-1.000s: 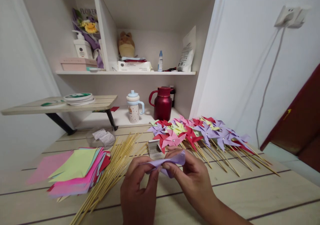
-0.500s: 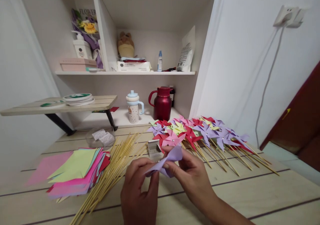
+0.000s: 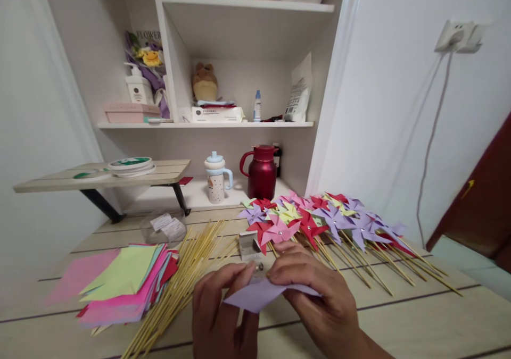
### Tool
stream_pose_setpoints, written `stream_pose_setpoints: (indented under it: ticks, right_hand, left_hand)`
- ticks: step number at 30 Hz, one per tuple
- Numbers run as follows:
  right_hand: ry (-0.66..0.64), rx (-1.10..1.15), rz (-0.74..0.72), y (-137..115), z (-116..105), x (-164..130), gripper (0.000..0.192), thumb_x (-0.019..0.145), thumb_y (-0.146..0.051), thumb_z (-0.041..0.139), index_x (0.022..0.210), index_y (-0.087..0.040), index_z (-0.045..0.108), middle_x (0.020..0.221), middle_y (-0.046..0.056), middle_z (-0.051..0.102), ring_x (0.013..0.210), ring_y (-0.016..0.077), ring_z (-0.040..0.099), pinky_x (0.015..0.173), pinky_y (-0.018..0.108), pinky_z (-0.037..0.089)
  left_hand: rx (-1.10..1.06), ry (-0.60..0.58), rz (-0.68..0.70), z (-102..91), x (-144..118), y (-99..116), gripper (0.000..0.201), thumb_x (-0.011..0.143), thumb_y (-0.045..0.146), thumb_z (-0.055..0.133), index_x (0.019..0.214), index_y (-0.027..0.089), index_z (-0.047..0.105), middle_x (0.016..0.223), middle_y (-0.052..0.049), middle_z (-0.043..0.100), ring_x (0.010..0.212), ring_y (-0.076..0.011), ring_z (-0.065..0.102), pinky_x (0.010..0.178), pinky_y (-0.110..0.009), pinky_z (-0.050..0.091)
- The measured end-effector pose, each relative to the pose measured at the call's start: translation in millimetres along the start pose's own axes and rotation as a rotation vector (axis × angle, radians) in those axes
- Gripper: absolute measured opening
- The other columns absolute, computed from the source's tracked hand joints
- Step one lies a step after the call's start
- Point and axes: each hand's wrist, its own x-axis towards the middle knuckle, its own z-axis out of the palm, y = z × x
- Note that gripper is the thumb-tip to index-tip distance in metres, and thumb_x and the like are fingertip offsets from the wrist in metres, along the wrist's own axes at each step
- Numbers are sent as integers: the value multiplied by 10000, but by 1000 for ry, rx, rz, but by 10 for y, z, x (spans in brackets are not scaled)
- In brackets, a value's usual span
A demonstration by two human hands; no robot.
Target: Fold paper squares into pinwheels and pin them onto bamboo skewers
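Note:
Between my two hands is a purple sheet of paper [image 3: 261, 296], partly folded or curled, held above the table. My left hand [image 3: 223, 306] pinches its left side, thumb and fingers closed. On its right side my right hand [image 3: 319, 295] grips it, fingers over the top and thumb below. Just beyond the paper a small shiny metal piece [image 3: 260, 267] shows by my left fingertips; I cannot tell whether it is held. Behind it sits a small open grey-white box [image 3: 249, 245]. Finished paper pinwheels [image 3: 280, 228] on thin sticks lie in a pile beyond my right hand.
A bundle of thin wooden sticks [image 3: 179, 290] lies left of my hands, next to stacked coloured paper sheets [image 3: 120, 276]. Farther back stand a clear container [image 3: 164, 228], a speckled cup [image 3: 216, 181], a red thermos jug [image 3: 262, 174] and a small raised stand [image 3: 167, 170].
The purple paper has turned flatter and come lower, toward me. My right hand has rolled over, its fingers now on top. The camera view has tilted up slightly.

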Motion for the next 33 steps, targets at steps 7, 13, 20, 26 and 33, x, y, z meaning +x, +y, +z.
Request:
stream_pose_setpoints:
  ticks: [7,13,20,26,33]
  right_hand:
    - [-49,-84,-176,-37,-59,44,212,904,-108,525,1039,-219,646,815,56,713,738,197,681,878,452,510]
    - [13,-37,-45,-5,11,-5,288,846,-25,556,1000,-254,638,813,28,705,745,183,675,825,395,530]
    - [45,83,333,65,98,-69,72,838,-154,647,845,-226,647,816,35,684,827,202,639,759,335,514]
    - [19,190,549,86,119,-68,32,835,-231,658,840,-200,658,751,10,630,646,146,551,590,267,457]
    - [14,183,577,113,116,-75,71,833,-261,675,818,-191,673,716,6,641,661,152,577,578,252,458]
  left_hand:
    - [-43,-18,27,-16,-34,-56,248,857,257,602,1091,272,682,962,-51,668,921,-206,593,815,-335,451]
    - [-116,-35,-33,2,-14,3,246,819,153,599,992,294,703,914,-16,688,864,-178,619,780,-310,474]
    - [-166,-149,-284,-1,65,35,140,784,158,652,850,248,736,861,-6,697,819,-158,674,730,-241,536]
    - [-193,-191,-401,26,74,49,93,792,215,670,845,246,740,863,-8,698,831,-164,673,756,-251,537]
    - [-210,-186,-472,36,91,99,54,781,249,681,796,227,727,813,-8,698,783,-172,673,713,-259,543]
